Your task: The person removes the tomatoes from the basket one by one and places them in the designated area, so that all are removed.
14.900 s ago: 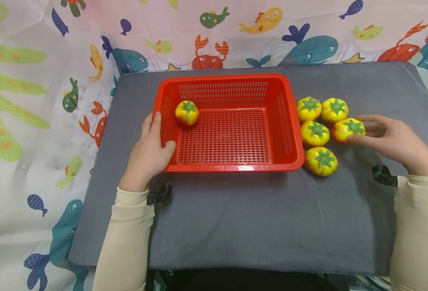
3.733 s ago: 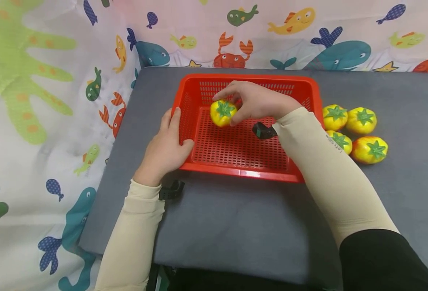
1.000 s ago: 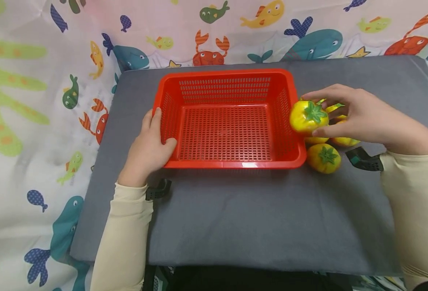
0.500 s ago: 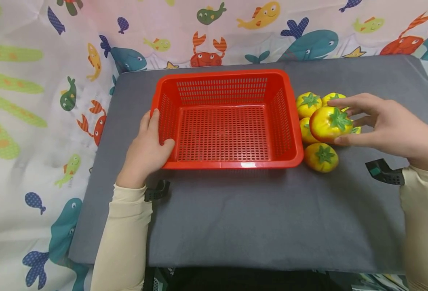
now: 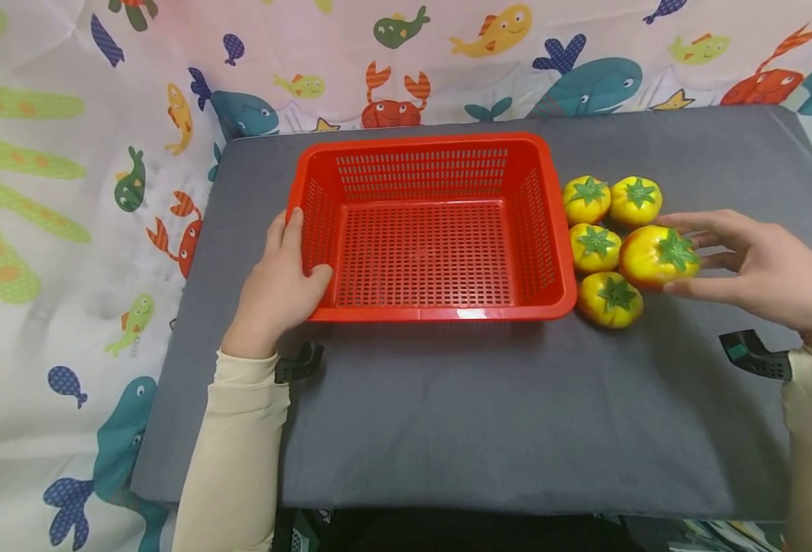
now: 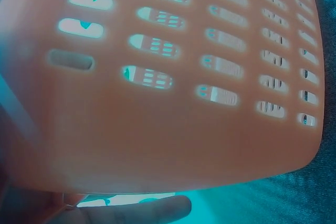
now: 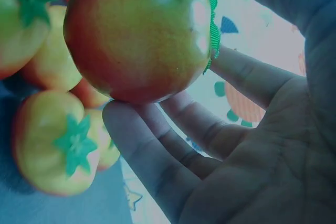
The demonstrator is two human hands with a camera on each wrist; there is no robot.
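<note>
A red plastic basket [image 5: 419, 314] with slotted walls stands on the grey cloth. My left hand [image 5: 271, 291] holds its left side, fingers along the rim and thumb near the front-left corner. In the left wrist view the basket's wall [image 6: 157, 135] fills most of the picture, with a finger [image 6: 142, 209] at the bottom edge. At the right, my right hand [image 5: 764, 268] pinches a yellow-red toy tomato [image 5: 654, 259] with a green leafy top between thumb and fingers. It looks slightly raised beside several similar toy tomatoes [image 5: 610, 300]. The right wrist view shows the held tomato [image 7: 139, 40] close up.
The similar tomatoes cluster against the basket's right wall, one [image 5: 636, 201] farther back. The grey-covered table [image 5: 447, 429] extends in front of the basket. A curtain [image 5: 440, 61] printed with sea animals hangs behind and at the left.
Earlier the right hand held a tomato inside the basket. A second ago it held one at the basket's right rim; since then, hand and tomato have moved right. The left hand stays on the basket.
</note>
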